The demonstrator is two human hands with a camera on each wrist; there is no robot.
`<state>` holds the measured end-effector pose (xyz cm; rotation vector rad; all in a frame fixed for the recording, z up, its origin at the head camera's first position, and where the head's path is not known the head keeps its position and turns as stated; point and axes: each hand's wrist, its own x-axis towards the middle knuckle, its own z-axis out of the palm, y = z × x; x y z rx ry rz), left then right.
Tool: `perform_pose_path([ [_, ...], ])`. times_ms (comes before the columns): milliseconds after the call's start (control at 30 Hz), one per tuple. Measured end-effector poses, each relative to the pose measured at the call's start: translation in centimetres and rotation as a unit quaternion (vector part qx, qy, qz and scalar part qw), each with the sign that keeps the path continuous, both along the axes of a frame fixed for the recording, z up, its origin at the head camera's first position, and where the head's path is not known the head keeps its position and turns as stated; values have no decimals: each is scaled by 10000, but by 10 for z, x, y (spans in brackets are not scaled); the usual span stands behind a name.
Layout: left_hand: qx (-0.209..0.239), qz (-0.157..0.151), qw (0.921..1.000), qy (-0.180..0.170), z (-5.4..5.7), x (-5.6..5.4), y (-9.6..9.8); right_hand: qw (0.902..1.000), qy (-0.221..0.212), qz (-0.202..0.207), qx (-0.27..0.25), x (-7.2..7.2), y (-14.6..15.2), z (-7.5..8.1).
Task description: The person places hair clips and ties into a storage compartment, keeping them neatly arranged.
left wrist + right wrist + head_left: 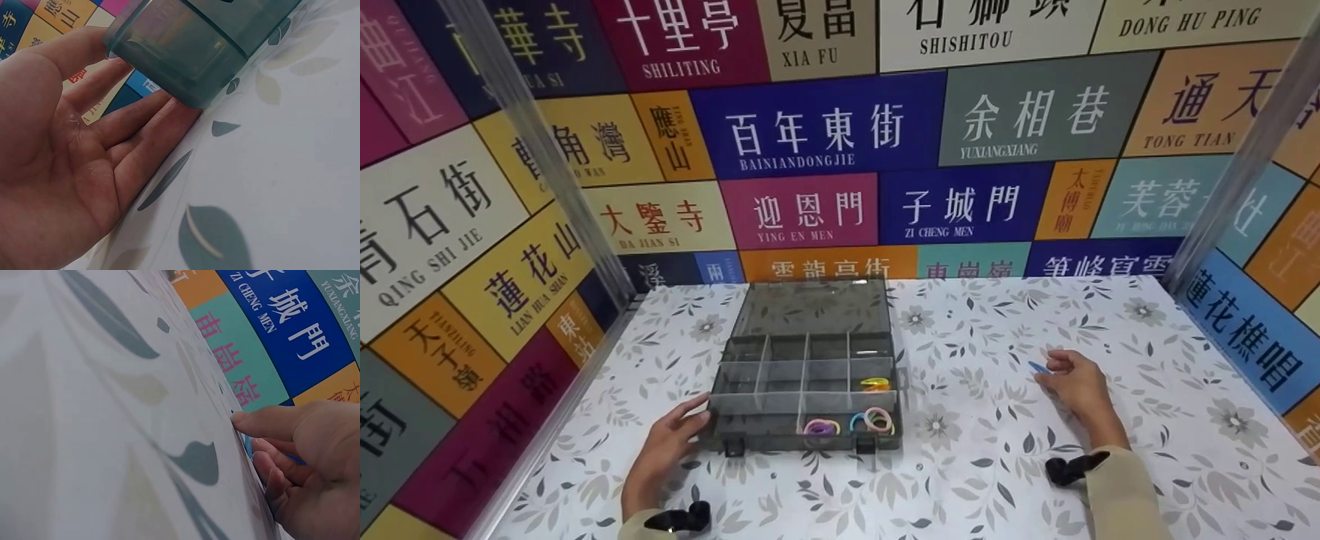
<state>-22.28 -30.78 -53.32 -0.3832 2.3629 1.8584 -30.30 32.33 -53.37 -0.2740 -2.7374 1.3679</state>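
Note:
A dark translucent compartment box (802, 401) stands on the table with its lid raised at the back. My left hand (673, 435) touches the box's left side; in the left wrist view the fingers (149, 132) stretch out to its corner. Purple and pink rings (823, 427) lie in the front compartment, and pink and blue rings (877, 420) lie at its right end. Yellow and orange pieces (874, 385) sit one row behind. To the right of the box, my right hand (1076, 386) pinches a small blue piece (1039, 367) close to the tabletop; fingers mostly hide it in the right wrist view.
The table (960, 480) has a cloth with a leaf and flower pattern. Behind it and at both sides rise walls of coloured sign panels (810, 135). Clear upright posts (1237, 142) stand at the back corners.

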Motion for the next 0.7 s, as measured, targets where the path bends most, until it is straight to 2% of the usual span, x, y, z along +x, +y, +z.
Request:
perform_pose_path([
  [333, 99, -15, 9999, -12, -1, -2, -1, 9996, -42, -168, 239, -3, 1, -1],
  [700, 205, -29, 9998, 3, -1, -2, -1, 9997, -37, -128, 202, -3, -4, 6],
])
